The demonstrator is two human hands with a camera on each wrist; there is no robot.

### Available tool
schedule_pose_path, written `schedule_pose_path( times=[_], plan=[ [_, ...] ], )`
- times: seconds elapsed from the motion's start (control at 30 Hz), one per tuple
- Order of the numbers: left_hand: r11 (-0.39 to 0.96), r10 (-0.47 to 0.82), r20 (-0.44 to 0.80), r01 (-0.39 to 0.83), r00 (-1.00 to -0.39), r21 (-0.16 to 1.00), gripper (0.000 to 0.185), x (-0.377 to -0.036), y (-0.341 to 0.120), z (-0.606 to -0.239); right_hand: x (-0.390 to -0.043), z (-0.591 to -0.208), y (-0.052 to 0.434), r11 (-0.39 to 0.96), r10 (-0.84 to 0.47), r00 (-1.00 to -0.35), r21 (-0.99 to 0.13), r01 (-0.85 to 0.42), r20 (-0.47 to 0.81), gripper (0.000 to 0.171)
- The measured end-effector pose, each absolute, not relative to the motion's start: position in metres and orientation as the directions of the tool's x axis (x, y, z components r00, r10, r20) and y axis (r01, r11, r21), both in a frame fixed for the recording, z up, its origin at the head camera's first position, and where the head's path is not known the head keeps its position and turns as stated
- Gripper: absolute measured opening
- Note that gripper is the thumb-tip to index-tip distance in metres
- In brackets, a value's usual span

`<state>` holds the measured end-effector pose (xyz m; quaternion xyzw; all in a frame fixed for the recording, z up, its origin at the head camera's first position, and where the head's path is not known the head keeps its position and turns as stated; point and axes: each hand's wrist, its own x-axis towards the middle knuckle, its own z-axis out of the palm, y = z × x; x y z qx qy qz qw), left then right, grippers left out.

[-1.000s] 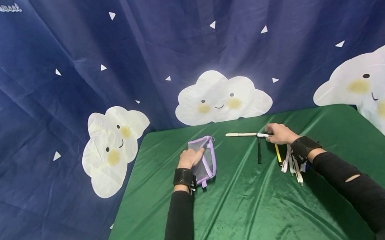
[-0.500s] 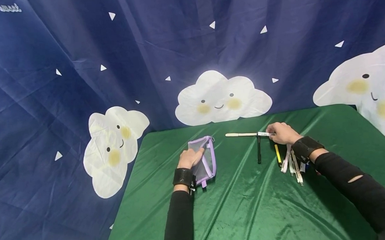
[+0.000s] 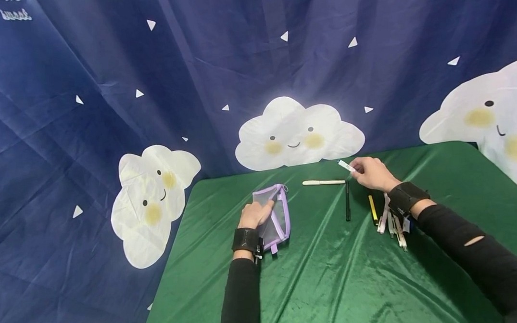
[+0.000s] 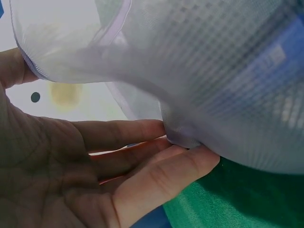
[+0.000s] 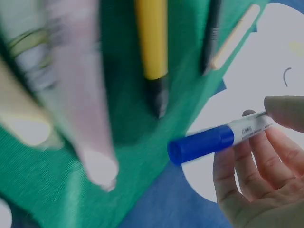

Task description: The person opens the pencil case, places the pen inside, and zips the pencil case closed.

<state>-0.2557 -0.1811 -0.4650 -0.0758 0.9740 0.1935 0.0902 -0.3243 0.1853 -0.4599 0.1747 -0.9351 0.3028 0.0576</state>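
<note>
My right hand [image 3: 373, 173] pinches one blue-capped pen [image 5: 219, 137], lifted clear of the green cloth [image 3: 332, 274] at its far side, while my left hand [image 3: 254, 213] grips the mesh pouch [image 3: 276, 213], which looks empty, so by my judgement no pen is packed yet. Counted on the cloth: one cream pen [image 3: 323, 182], one black pen [image 3: 348, 201], one yellow pen [image 3: 372, 208], and a heap [image 3: 394, 220] I cannot count.

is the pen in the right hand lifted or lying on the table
Lifted. The right hand pinches the blue-capped white pen in its fingertips above the green tablecloth, while the cream pen and black pen lie flat.
</note>
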Motion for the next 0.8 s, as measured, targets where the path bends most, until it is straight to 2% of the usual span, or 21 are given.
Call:
schedule_pose_path(
  times=[0.17,0.47,0.6,0.8],
  plan=[
    [0.914,-0.118,-0.215,-0.191,-0.969,0.358,0.073,-0.254,-0.181,-0.466,-0.327,-0.457,0.177,0.696,-0.265,-0.942,-0.635,-0.335,0.207,0.027],
    [0.916,-0.120,-0.218,-0.193,-0.968,0.352,0.073,-0.254,-0.181,-0.466,-0.325,-0.446,0.164,0.496,-0.274,-0.958,-0.841,-0.215,0.084,0.053],
    [0.915,-0.122,-0.225,-0.197,-0.967,0.353,0.073,-0.253,-0.181,-0.466,-0.326,-0.442,0.156,0.426,-0.269,-0.961,-0.887,-0.177,0.062,0.059],
    [0.911,-0.126,-0.219,-0.200,-0.968,0.360,0.073,-0.254,-0.181,-0.465,-0.329,-0.439,0.141,0.317,-0.273,-0.960,-0.936,-0.152,0.063,0.061]
  ],
)
